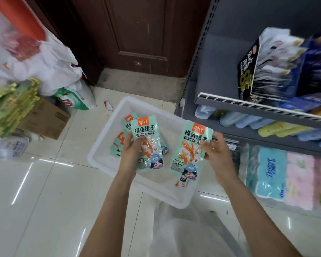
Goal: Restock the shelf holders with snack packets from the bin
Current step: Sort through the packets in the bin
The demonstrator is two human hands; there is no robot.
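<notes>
two hands over white bin (pixel 119 112) | left hand (pixel 130 154) grips packets (pixel 146 143) | right hand (pixel 218 156) grips one packet (pixel 189 151)

Two bare forearms reach in from the bottom edge, with no sleeves, watch or bracelet on either. The left hand (pixel 129 154) wears nothing. The right hand (pixel 218 154) shows a small glint on one finger, too blurred to identify.

bin (pixel 107 160) on floor (pixel 35 191), left of shelf (pixel 258 106) | loose packets (pixel 119 143) in bin | left hand (pixel 131 153) packet (pixel 148 145) over bin | right hand (pixel 218 154) packet (pixel 189 151) over bin's right side | cardboard box (pixel 44 119) far left | door (pixel 143 34) behind bin
</notes>
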